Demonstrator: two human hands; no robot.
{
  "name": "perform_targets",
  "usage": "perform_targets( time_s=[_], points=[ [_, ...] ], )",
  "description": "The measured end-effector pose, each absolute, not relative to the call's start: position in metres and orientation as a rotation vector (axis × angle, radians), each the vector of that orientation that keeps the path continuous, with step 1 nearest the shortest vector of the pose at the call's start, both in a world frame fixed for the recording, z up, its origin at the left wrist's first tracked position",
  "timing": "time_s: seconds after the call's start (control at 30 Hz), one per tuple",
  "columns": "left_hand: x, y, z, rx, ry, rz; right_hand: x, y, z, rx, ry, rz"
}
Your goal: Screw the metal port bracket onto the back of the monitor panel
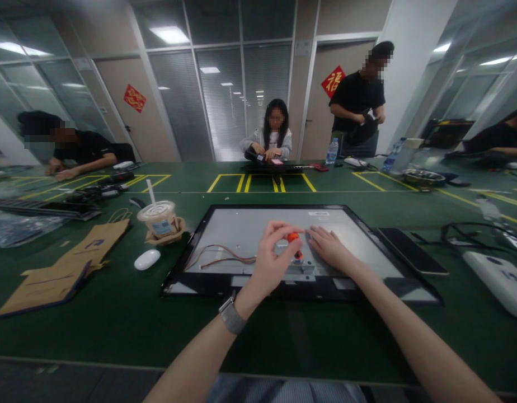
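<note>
A display panel (250,224) with a grey metal back and black frame lies flat on the green table in front of me. My left hand (275,252) is closed, thumb and fingers curled round a small orange-and-black screwdriver (294,237) that stands roughly upright. Its lower end is near a metal bracket (306,268) along the panel's near edge; whether the tip touches a screw is too small to tell. My right hand (328,244) lies flat on the metal back, fingers stretched out, holding nothing. Thin cables (229,257) run across the panel to the left of my left hand.
Left of the panel are a lidded drink cup (158,219) with a straw, a white oval case (147,259) and brown paper bags (86,240). On the right lie a black phone (409,250), a white device (496,280) and black cables (472,229). Several people are around the table.
</note>
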State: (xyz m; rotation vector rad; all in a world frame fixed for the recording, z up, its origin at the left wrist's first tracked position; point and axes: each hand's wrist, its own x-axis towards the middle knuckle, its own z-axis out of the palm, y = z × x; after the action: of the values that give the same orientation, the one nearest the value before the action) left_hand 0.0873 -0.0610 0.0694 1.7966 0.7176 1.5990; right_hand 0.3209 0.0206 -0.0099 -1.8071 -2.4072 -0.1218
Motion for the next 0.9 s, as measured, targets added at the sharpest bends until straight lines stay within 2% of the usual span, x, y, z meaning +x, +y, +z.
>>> perform_targets(
  time_s=[0.6,0.9],
  points=[
    [0.0863,-0.0623,0.0723,1.766,0.639,1.572,0.3222,0.0223,-0.0135,-1.773,-2.421,-0.179],
    [0.0854,-0.0621,0.0705,1.825,0.774,1.661,0.3234,0.0239,-0.0157,-1.766,-2.401,-0.178]
  ],
)
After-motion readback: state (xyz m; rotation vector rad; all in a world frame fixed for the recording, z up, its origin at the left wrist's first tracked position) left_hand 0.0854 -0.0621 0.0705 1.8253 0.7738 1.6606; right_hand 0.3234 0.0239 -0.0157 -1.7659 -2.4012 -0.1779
